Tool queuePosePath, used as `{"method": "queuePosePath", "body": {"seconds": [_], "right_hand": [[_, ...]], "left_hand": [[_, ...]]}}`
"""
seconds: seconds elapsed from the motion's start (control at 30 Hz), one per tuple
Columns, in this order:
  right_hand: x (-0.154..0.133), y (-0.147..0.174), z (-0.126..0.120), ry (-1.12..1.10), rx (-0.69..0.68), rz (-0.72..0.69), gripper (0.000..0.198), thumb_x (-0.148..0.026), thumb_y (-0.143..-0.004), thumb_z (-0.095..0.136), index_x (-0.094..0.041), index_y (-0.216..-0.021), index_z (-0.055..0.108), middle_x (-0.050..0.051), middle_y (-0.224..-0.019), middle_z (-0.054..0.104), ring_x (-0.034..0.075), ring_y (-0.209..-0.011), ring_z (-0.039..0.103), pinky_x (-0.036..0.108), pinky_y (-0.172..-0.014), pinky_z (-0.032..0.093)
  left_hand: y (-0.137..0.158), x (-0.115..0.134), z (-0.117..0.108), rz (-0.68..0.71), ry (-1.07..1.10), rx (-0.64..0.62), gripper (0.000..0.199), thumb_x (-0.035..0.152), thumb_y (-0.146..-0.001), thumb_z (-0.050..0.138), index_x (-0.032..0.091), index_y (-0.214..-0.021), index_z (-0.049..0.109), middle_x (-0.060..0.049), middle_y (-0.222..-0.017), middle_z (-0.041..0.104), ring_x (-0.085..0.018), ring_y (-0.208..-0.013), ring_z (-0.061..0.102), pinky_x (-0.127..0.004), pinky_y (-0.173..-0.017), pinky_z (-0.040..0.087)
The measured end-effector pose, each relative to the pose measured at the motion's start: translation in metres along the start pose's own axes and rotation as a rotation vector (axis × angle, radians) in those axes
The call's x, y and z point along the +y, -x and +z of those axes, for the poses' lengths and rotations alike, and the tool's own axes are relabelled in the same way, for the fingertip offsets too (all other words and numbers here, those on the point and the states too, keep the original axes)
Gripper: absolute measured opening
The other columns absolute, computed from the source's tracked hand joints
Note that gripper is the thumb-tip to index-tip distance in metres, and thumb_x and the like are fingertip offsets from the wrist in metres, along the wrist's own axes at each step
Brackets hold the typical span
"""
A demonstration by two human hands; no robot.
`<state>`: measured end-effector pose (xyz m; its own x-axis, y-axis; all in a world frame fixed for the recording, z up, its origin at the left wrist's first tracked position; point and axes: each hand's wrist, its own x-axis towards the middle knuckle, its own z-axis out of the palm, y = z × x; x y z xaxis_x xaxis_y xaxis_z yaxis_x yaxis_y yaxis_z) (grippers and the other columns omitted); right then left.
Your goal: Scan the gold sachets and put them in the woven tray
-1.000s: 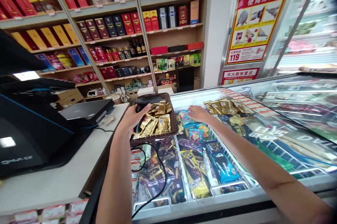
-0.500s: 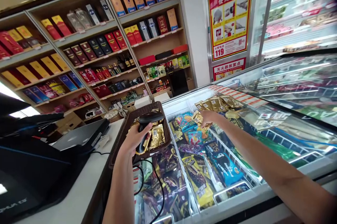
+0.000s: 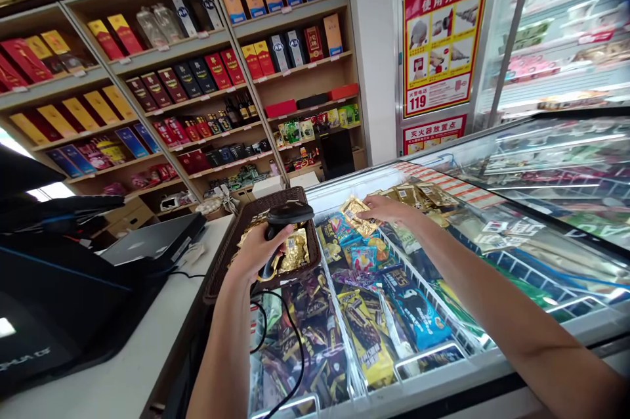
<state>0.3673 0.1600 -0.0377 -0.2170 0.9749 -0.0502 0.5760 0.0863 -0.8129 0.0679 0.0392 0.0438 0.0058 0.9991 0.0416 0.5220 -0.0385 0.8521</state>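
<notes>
My left hand (image 3: pixel 259 249) is wrapped round the grip of a black barcode scanner (image 3: pixel 290 211), held above a brown woven basket (image 3: pixel 239 222). Several gold foil packets (image 3: pixel 296 249) lie inside that basket. In my right hand (image 3: pixel 386 209) is a gold packet (image 3: pixel 359 216), pinched at its right edge and held over the freezer compartment of blue snack bags (image 3: pixel 363 257). More gold packets (image 3: pixel 427 195) lie at the freezer's back, just beyond my right hand. A black cable (image 3: pixel 298 340) hangs down from the scanner.
The chest freezer (image 3: pixel 367 399) has white wire dividers and wrapped ices. Its glass lid (image 3: pixel 546 163) covers the right side. A counter (image 3: pixel 132 366) with a black machine (image 3: pixel 54 301) stands at left. Shelves (image 3: pixel 162 104) of boxes line the back wall.
My right hand has lifted the gold packet and moved it slightly left, turning its face more into view. The scanner in my left hand has come up a little and turned.
</notes>
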Motion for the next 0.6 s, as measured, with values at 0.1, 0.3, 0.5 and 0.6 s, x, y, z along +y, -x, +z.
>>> {"method": "queuePosePath", "body": {"seconds": [0.1, 0.3, 0.5, 0.6], "right_hand": [[-0.0069, 0.0045, -0.0009, -0.004, -0.009, -0.008, 0.033, -0.041, -0.077, 0.072, -0.021, -0.102, 0.065, 0.007, -0.105, 0.068, 0.02, -0.083, 0.063, 0.025, -0.063, 0.046], [-0.006, 0.0042, -0.0016, -0.026, -0.035, -0.021, 0.038, -0.045, -0.077, 0.072, -0.021, -0.106, 0.064, 0.009, -0.109, 0.069, 0.022, -0.087, 0.064, 0.027, -0.065, 0.046], [-0.0006, 0.0017, 0.0001, -0.042, -0.025, -0.032, 0.038, -0.046, -0.077, 0.071, -0.021, -0.105, 0.064, 0.009, -0.109, 0.069, 0.022, -0.088, 0.064, 0.027, -0.063, 0.046], [-0.0046, 0.0049, -0.0003, -0.033, -0.004, -0.022, 0.038, -0.045, -0.077, 0.072, -0.021, -0.104, 0.065, 0.01, -0.109, 0.068, 0.023, -0.089, 0.064, 0.028, -0.065, 0.046]], "left_hand": [[-0.0009, -0.0018, 0.0004, 0.008, 0.003, -0.008, 0.048, 0.063, -0.069, 0.07, 0.018, -0.08, 0.059, 0.0, -0.062, 0.058, -0.015, -0.058, 0.054, -0.024, -0.053, 0.037], [0.002, 0.0026, 0.0016, 0.031, -0.018, -0.047, 0.044, 0.061, -0.071, 0.069, 0.019, -0.071, 0.054, 0.0, -0.061, 0.057, -0.014, -0.056, 0.052, -0.025, -0.056, 0.037], [0.0003, 0.001, 0.0038, 0.024, -0.044, -0.05, 0.044, 0.062, -0.072, 0.067, 0.02, -0.072, 0.056, 0.0, -0.062, 0.059, -0.016, -0.058, 0.054, -0.026, -0.058, 0.04], [-0.0015, -0.0022, 0.0056, 0.053, -0.042, -0.065, 0.043, 0.061, -0.071, 0.069, 0.02, -0.073, 0.056, 0.0, -0.062, 0.057, -0.016, -0.059, 0.055, -0.026, -0.057, 0.04]]}}
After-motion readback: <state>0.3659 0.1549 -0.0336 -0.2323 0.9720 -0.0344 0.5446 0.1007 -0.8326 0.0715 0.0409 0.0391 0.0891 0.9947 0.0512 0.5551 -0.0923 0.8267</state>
